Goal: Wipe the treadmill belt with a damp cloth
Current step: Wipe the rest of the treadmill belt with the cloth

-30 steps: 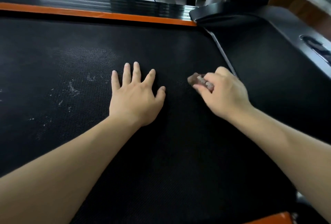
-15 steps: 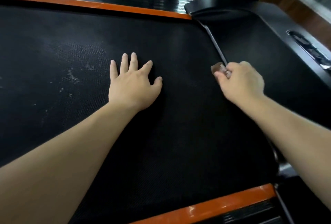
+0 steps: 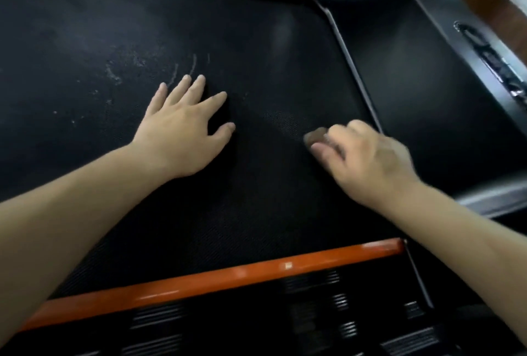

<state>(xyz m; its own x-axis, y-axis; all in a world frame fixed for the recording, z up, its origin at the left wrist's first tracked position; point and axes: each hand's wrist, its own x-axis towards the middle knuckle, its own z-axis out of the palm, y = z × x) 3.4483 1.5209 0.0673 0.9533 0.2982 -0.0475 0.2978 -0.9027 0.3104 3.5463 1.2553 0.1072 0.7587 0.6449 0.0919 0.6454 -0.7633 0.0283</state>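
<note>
right hand (image 3: 368, 162) clenched on brown cloth (image 3: 315, 137), centre-right | cloth back from belt (image 3: 256, 213) right edge toward middle | left hand (image 3: 182, 133) flat, fingers spread | white dust (image 3: 114, 76) upper left likely unwiped

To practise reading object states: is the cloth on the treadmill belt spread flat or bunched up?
Bunched up. The cloth shows only as a small brown wad gripped by the curled right hand on the belt.
</note>
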